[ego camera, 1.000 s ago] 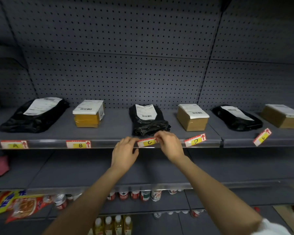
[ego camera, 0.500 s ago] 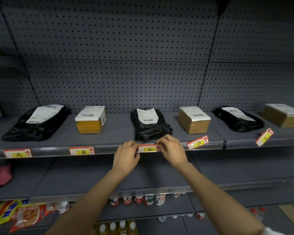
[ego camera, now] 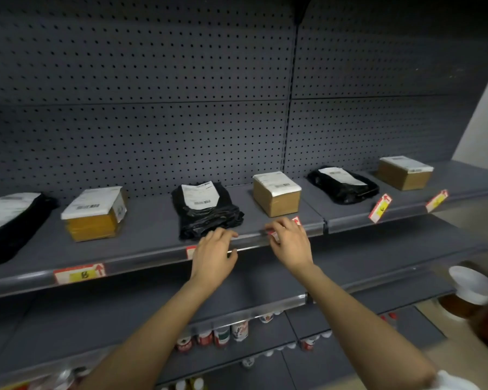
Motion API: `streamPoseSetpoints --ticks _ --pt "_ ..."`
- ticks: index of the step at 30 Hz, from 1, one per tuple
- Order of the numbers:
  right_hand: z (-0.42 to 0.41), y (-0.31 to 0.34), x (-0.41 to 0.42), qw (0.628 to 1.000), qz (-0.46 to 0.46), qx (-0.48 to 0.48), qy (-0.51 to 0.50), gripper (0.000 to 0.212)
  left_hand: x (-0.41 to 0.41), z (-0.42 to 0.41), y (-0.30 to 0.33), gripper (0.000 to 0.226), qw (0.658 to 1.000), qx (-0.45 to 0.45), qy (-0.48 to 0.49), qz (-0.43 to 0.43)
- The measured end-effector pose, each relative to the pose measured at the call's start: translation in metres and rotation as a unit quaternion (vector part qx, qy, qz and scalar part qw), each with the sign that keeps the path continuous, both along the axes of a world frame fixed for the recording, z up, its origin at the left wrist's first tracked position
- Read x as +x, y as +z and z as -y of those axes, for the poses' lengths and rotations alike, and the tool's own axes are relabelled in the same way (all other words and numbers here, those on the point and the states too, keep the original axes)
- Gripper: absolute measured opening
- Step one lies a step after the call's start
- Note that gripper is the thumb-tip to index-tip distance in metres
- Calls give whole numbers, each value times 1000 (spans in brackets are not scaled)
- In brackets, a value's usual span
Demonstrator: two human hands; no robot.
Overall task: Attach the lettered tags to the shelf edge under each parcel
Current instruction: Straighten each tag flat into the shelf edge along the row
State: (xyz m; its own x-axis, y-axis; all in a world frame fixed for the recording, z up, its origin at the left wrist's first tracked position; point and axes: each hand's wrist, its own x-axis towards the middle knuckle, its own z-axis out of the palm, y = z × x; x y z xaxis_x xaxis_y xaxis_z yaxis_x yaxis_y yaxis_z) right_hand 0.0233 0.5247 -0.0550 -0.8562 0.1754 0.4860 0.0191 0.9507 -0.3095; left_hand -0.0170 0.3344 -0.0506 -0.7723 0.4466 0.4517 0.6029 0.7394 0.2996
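Several parcels sit in a row on the grey shelf (ego camera: 152, 229): black bags (ego camera: 206, 212) (ego camera: 343, 184) and cardboard boxes (ego camera: 96, 215) (ego camera: 276, 194) (ego camera: 404, 173). Tag B (ego camera: 79, 273) lies flat on the shelf edge. My left hand (ego camera: 213, 254) rests with spread fingers on the edge and covers most of tag C (ego camera: 190, 251). Under the middle box, my right hand (ego camera: 289, 240) has its fingertips pinched on tag D (ego camera: 295, 220), which is mostly hidden. Two more tags (ego camera: 380, 208) (ego camera: 436, 201) hang tilted on the right section's edge.
A bare grey shelf (ego camera: 364, 266) runs below the parcel shelf. Beneath it stand cans and bottles (ego camera: 223, 336). A white bowl-shaped object (ego camera: 473, 282) sits on something brown at the right edge. Pegboard (ego camera: 152, 108) backs the shelves.
Both hands have left tag C's ends and shifted right. My right hand now sits on tag D and my left covers tag C. The view has swung right, dropping tag A.
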Motion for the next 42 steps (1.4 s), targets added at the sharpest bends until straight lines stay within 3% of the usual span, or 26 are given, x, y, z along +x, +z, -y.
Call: streamPoseSetpoints --ticks 6,17,28,35,42 --pt "-54 10 0 999 21 32 -15 37 1 -55 -2 41 1000 -16 -7 22" --pt "-126 11 -16 993 35 46 102 14 12 -124 -13 42 996 1 73 46" --pt "-165 -5 -11 983 20 39 181 24 39 -160 -25 54 986 1 167 28" --pt "-171 -1 -9 976 53 51 207 30 32 -167 -12 37 986 -28 164 6" --pt "-201 3 -3 986 4 32 161 31 25 -209 4 37 992 34 120 -2"
